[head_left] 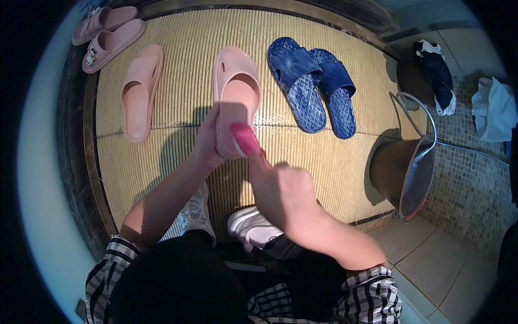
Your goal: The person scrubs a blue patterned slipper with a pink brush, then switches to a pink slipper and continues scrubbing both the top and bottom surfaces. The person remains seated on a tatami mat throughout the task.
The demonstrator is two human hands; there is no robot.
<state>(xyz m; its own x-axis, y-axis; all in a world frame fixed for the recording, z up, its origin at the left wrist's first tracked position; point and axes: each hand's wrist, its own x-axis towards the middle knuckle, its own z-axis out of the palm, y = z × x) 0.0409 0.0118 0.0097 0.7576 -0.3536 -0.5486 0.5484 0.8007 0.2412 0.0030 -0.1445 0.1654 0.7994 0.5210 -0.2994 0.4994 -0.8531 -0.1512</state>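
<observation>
My left hand is closed on the heel end of a pink slipper, its toe pointing away from me. My right hand grips the handle of a pink scrubbing brush. The brush head lies over the slipper's heel, with its pale bristles turned down toward the insole; whether they touch it I cannot tell. Left of my hands, a matching pink slipper rests on the ribbed yellowish floor. To the right lie two dark blue slippers, one partly over the other, with whitish suds on them.
Another pair of pink slippers with small figures sits at the far left corner. On the right stands a dark bucket with a shower head and hose at its rim. Dark cloth and white cloth lie beyond. My white shoes are close below.
</observation>
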